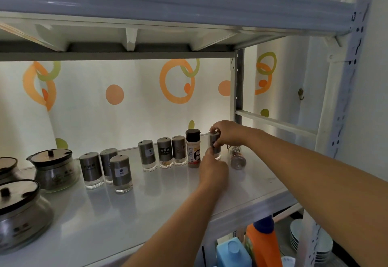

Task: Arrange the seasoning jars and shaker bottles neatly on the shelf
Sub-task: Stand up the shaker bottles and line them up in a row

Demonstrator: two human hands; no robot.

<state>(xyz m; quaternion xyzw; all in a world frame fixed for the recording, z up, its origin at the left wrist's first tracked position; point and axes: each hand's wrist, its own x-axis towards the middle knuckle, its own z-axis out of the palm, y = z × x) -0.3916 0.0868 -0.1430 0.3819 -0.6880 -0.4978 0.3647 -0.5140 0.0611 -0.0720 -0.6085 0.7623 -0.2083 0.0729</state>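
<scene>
While the right hand [227, 134] grips the top of a steel-capped shaker [214, 143] and the left hand [212, 167] pinches its lower body, the shaker is held upright at the right end of the back row on the shelf [147, 199], just beside the black-lidded spice bottle [193, 149]. Step in hand, as judged: seating this shaker in line. A clear bottle [237, 158] lies on its side just to its right; a loose cluster of three shakers [120, 173] stands well apart to the left. The next move likely calls for a clean release, then righting the fallen bottle without knocking the row.
</scene>
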